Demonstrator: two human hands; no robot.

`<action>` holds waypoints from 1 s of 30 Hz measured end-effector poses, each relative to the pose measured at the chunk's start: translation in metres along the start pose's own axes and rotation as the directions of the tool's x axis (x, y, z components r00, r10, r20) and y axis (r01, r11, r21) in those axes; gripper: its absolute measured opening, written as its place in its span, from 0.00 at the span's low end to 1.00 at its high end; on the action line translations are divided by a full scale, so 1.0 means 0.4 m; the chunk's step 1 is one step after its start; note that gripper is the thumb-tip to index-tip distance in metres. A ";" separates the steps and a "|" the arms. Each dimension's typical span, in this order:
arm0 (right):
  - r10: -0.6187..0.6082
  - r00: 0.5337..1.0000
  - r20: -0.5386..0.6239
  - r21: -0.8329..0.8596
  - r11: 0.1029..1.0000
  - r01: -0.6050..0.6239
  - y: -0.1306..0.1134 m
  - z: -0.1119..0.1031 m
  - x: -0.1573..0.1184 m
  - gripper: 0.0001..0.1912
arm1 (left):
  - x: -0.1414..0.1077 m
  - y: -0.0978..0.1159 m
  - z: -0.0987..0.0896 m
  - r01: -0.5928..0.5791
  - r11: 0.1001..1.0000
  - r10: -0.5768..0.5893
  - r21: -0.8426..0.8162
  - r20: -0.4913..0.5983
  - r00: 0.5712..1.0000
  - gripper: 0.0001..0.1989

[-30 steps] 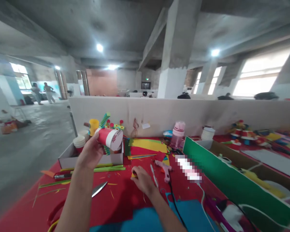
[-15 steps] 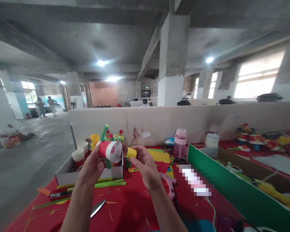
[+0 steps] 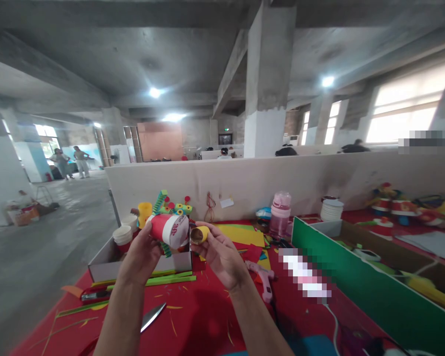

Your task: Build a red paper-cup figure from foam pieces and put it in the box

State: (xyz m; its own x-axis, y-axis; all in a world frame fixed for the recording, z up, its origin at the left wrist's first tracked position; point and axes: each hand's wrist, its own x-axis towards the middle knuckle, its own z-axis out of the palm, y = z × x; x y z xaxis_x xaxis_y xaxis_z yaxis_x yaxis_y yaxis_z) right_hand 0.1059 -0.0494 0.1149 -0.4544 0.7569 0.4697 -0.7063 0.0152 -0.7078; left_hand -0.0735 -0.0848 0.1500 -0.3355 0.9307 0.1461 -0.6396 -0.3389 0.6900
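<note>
My left hand (image 3: 143,252) is closed around a red-and-white paper cup (image 3: 166,228) lying on its side in the air, its white end with a dark red print turned to the right. Green folded paper strips (image 3: 160,201) stick out from the cup above and below. Between the thumb and fingers of my right hand (image 3: 224,257) is a short yellow paper tube (image 3: 200,234), its hollow brown inside facing me. The tube is close to the cup's printed end; whether they touch I cannot tell.
Below lie a knife blade (image 3: 153,316), green paper strips (image 3: 170,280) and a pink glue gun (image 3: 264,279). A white box (image 3: 104,269) with cups stands behind my left hand. At right are a pink bottle (image 3: 281,215) and a green-sided box (image 3: 341,272). A low partition (image 3: 200,185) runs behind.
My right hand has turned the yellow tube so its open end faces me more. The cup stays in my left hand, and the camera view has shifted slightly.
</note>
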 end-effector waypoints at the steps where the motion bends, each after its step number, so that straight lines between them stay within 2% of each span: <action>1: -0.005 1.000 -0.018 -0.011 1.000 0.005 0.000 0.001 0.002 0.20 | -0.001 0.002 0.002 0.010 1.000 -0.010 0.002 -0.013 1.000 0.07; 4: -0.083 0.989 -0.122 -0.167 0.984 0.062 0.000 -0.008 0.004 0.20 | -0.008 0.012 0.007 0.025 1.000 -0.025 0.002 -0.052 0.998 0.03; 6: -0.156 0.976 -0.153 -0.438 0.896 0.074 0.007 -0.031 -0.002 0.18 | -0.013 0.024 0.009 0.002 1.000 -0.003 -0.013 -0.073 0.997 0.03; 7: -0.176 0.975 -0.137 -0.598 0.799 0.060 0.018 -0.048 -0.009 0.16 | -0.015 0.030 0.010 -0.011 1.000 0.009 -0.021 -0.079 0.997 0.03; 9: -0.145 0.987 -0.072 -0.854 0.520 0.014 0.056 -0.087 -0.032 0.13 | -0.015 0.041 0.008 -0.051 0.998 0.047 -0.037 -0.096 0.994 0.03; 11: -0.005 1.000 -0.016 -0.952 0.307 -0.013 0.113 -0.125 -0.068 0.11 | -0.010 0.046 0.002 -0.080 0.996 0.076 -0.039 -0.103 0.992 0.07; 12: 0.074 0.997 -0.004 -0.969 0.247 -0.022 0.145 -0.140 -0.089 0.10 | -0.006 0.046 -0.002 -0.091 0.995 0.088 -0.036 -0.094 0.992 0.08; 14: 0.182 0.983 -0.012 -0.981 0.187 -0.047 0.201 -0.161 -0.131 0.09 | 0.001 0.042 -0.010 -0.117 0.992 0.115 -0.036 -0.067 0.991 0.09; 17: 0.251 0.967 -0.040 -0.979 0.185 -0.089 0.243 -0.184 -0.170 0.11 | 0.002 0.033 -0.014 -0.139 0.990 0.138 -0.026 -0.040 0.990 0.08; 20: 0.252 0.965 -0.073 -0.945 0.292 -0.148 0.227 -0.216 -0.170 0.25 | -0.004 0.029 -0.011 -0.156 0.988 0.156 -0.008 0.000 0.988 0.12; 21: 0.230 0.966 -0.120 -0.923 0.333 -0.194 0.214 -0.228 -0.165 0.28 | -0.005 0.029 -0.011 -0.164 0.986 0.164 -0.006 0.007 0.986 0.12; 23: 0.127 0.951 -0.282 -0.864 0.396 -0.309 0.189 -0.250 -0.153 0.22 | -0.005 0.030 -0.014 -0.181 0.983 0.181 -0.006 0.008 0.983 0.13; 25: 0.028 0.903 -0.430 -0.807 0.436 -0.398 0.174 -0.260 -0.147 0.19 | -0.002 0.031 -0.020 -0.188 0.982 0.188 -0.007 0.010 0.982 0.14; 26: 0.012 0.885 -0.465 -0.790 0.447 -0.421 0.172 -0.258 -0.147 0.20 | 0.000 0.032 -0.023 -0.188 0.982 0.188 -0.008 0.014 0.982 0.14; 28: 0.068 0.899 -0.433 -0.791 0.448 -0.416 0.180 -0.243 -0.154 0.19 | 0.003 0.033 -0.028 -0.185 0.983 0.185 -0.011 0.023 0.982 0.15; 30: 0.191 0.930 -0.315 -0.832 0.417 -0.367 0.200 -0.219 -0.167 0.20 | 0.005 0.032 -0.028 -0.176 0.984 0.176 -0.012 0.035 0.984 0.15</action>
State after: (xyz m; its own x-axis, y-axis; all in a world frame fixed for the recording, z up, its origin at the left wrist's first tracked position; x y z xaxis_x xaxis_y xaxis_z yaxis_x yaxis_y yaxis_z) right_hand 0.1273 -0.0415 -0.0196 -0.3861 0.9124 0.1357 0.3239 0.2719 -0.9062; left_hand -0.0903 -0.0889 0.1513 -0.4182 0.8608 0.2901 -0.5791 -0.4988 0.6449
